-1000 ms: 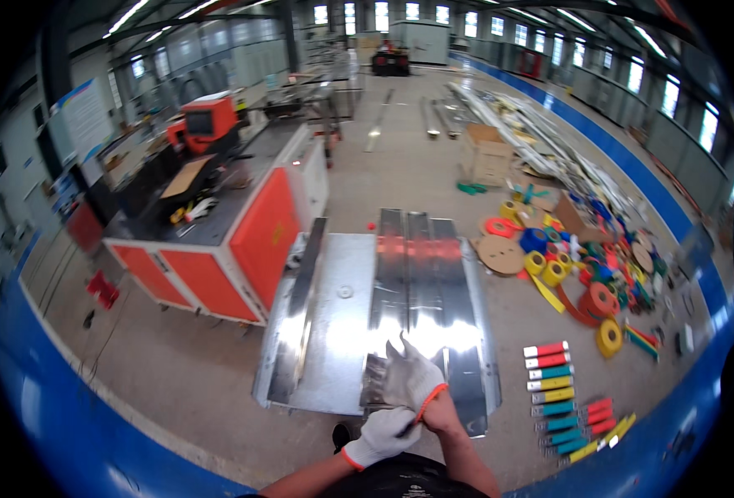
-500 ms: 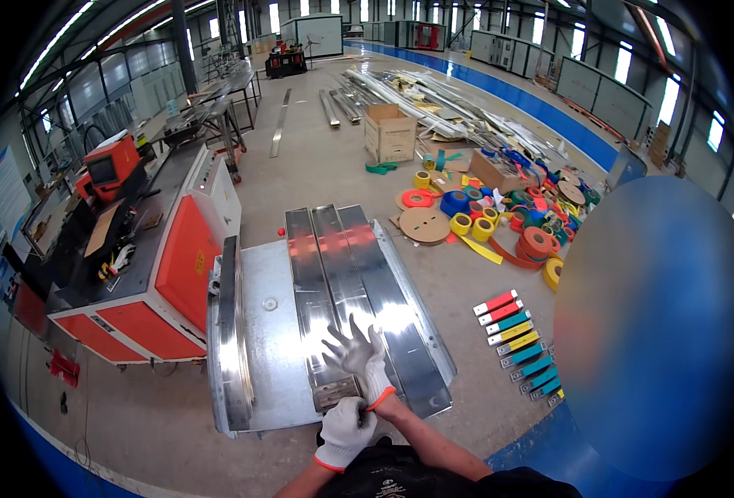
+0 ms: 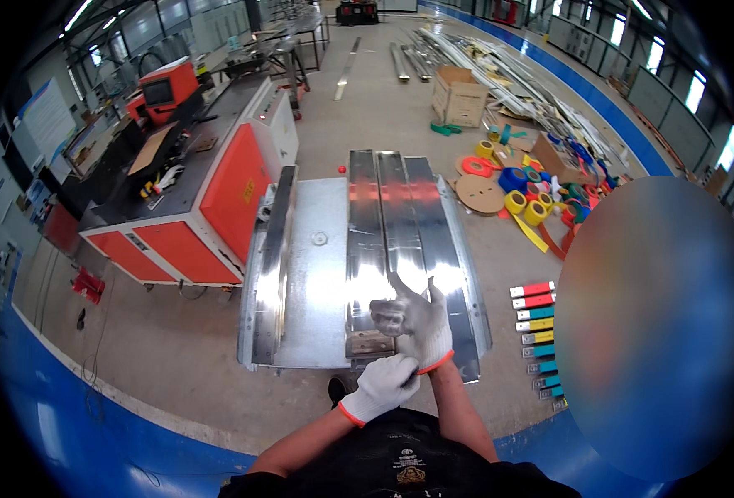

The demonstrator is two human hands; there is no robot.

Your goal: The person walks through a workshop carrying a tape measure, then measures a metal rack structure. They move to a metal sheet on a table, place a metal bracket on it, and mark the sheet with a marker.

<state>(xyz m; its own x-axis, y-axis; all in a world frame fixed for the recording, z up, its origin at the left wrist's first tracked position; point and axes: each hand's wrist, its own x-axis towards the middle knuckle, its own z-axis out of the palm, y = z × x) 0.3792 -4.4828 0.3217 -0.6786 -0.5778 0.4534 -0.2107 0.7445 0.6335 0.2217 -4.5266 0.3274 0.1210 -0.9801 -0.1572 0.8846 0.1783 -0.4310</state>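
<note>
My right hand (image 3: 417,319), in a white and grey work glove with an orange hem, is raised over the metal strips. Two of its digits stand up and apart while the others bend inward, and nothing is held in it. Beside its wrist, my left hand (image 3: 384,383), gloved the same way, is closed on the right glove's cuff (image 3: 435,360). Below both hands lie long shiny metal strips (image 3: 400,224), side by side on a grey metal table (image 3: 313,286). A small worn block (image 3: 369,343) rests at their near end, partly behind my hands.
An orange and white machine (image 3: 168,249) stands to the left. At the table's left edge are stacked metal strips (image 3: 271,274). Coloured bars (image 3: 535,314) lie on the floor at right, with tape rolls (image 3: 514,178) and a cardboard box (image 3: 458,95) farther off. A blurred blue patch covers the right side.
The view has shifted, so the table sits higher and farther right. My right hand's spread fingers have partly curled in. The left hand stays at the right glove's cuff.
</note>
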